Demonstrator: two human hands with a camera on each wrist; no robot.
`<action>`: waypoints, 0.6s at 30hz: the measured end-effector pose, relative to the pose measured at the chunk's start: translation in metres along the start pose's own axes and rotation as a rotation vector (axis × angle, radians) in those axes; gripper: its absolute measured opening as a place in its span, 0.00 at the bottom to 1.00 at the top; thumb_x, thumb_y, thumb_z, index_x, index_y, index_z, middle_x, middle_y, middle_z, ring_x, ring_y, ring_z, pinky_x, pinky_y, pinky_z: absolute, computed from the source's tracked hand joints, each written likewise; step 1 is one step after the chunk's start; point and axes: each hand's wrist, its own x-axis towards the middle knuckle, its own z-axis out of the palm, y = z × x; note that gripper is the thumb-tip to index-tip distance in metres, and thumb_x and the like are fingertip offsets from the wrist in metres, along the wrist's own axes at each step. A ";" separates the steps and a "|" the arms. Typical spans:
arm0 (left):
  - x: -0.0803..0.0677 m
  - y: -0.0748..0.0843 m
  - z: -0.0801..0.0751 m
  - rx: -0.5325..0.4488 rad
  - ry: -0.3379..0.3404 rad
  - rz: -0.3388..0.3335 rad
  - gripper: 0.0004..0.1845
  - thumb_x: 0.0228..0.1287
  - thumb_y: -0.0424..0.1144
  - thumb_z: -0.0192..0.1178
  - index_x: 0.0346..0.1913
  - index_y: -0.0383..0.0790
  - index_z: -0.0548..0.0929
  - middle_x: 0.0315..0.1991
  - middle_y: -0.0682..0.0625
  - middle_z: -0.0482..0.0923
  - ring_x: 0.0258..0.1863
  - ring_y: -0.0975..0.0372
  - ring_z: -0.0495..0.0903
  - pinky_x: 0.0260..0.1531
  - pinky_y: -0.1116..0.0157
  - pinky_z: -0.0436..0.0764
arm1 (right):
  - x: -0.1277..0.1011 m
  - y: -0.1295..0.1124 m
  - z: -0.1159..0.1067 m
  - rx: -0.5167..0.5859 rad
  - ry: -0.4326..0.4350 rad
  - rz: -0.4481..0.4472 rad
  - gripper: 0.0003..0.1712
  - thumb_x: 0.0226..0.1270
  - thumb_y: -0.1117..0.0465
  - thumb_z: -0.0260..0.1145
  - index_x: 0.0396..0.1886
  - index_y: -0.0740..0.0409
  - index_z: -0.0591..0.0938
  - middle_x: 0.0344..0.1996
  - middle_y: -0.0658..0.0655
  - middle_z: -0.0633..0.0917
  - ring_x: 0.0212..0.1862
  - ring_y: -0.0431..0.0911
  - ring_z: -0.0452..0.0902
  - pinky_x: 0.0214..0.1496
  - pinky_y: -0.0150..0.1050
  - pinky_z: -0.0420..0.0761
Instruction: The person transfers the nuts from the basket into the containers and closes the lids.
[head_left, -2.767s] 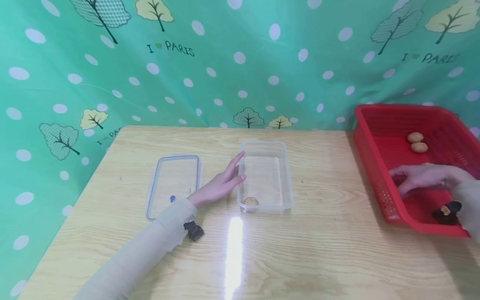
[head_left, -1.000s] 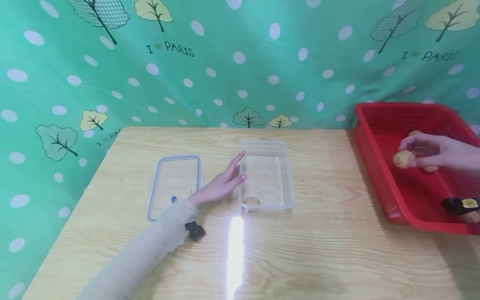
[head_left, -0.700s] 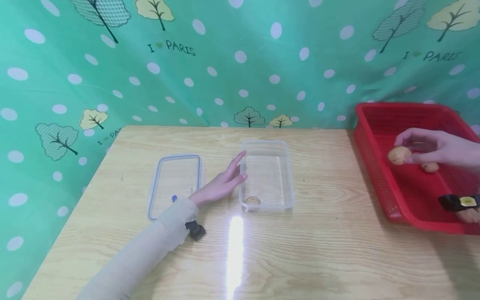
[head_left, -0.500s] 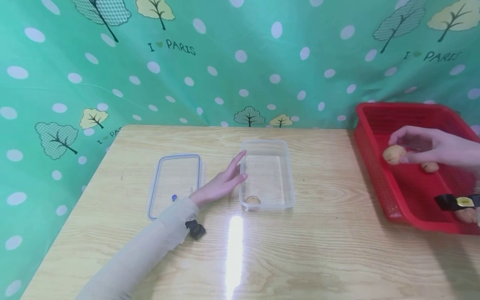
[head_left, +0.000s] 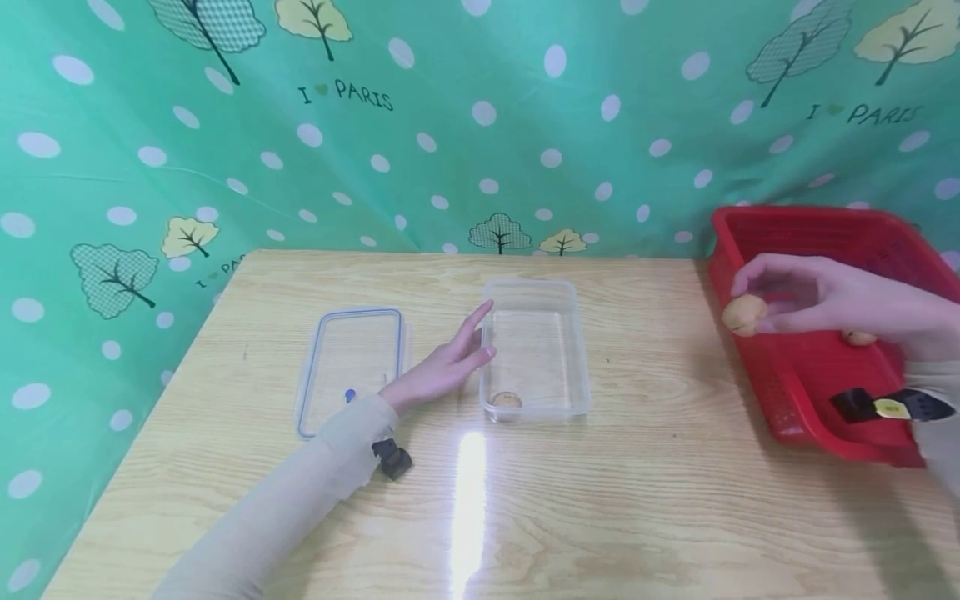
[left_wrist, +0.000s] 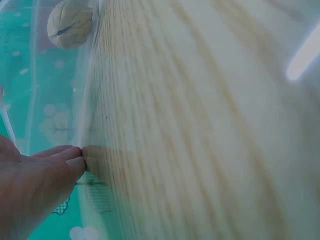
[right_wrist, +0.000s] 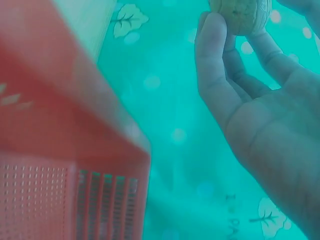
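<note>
My right hand point(head_left: 821, 296) pinches a walnut point(head_left: 745, 315) between thumb and fingertips, over the left rim of the red basket point(head_left: 772, 392). In the right wrist view the same walnut point(right_wrist: 242, 14) shows at the top, held at the fingertips. My left hand point(head_left: 442, 367) rests against the left side of a clear plastic box point(head_left: 581, 367), fingers mostly straight. Another walnut point(head_left: 507, 400) lies in the near left corner of that box; in the left wrist view this walnut point(left_wrist: 70, 24) is seen through the clear wall, with the left hand point(left_wrist: 42, 175) below.
A clear lid point(head_left: 352, 354) with a blue seal lies left of the box, partly under the left forearm. A walnut point(head_left: 858, 338) sits in the basket, partly hidden by the right hand. Behind the wooden table point(head_left: 645, 500) hangs a green printed curtain point(head_left: 420, 125).
The right hand has picked a walnut from inside the red basket, raised it and carried it left to the basket's rim. The left hand stays at the box.
</note>
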 end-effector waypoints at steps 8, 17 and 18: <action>0.000 0.001 0.000 -0.001 0.004 0.002 0.37 0.76 0.52 0.45 0.77 0.60 0.36 0.77 0.50 0.38 0.72 0.50 0.52 0.67 0.48 0.57 | 0.013 -0.011 0.015 0.015 -0.057 -0.169 0.22 0.61 0.71 0.68 0.54 0.58 0.73 0.45 0.56 0.79 0.46 0.47 0.80 0.43 0.37 0.83; 0.000 0.003 0.000 0.009 0.004 0.002 0.37 0.76 0.51 0.45 0.77 0.59 0.36 0.77 0.48 0.39 0.72 0.49 0.53 0.67 0.50 0.57 | 0.027 -0.019 0.028 0.059 -0.122 -0.303 0.23 0.60 0.75 0.66 0.55 0.61 0.73 0.49 0.55 0.77 0.49 0.43 0.76 0.47 0.33 0.81; 0.000 0.004 0.000 0.012 0.005 0.002 0.37 0.76 0.51 0.45 0.78 0.59 0.36 0.77 0.48 0.39 0.71 0.49 0.53 0.67 0.50 0.57 | 0.028 -0.020 0.029 0.059 -0.127 -0.311 0.23 0.60 0.75 0.66 0.55 0.61 0.73 0.49 0.55 0.77 0.49 0.44 0.76 0.46 0.33 0.81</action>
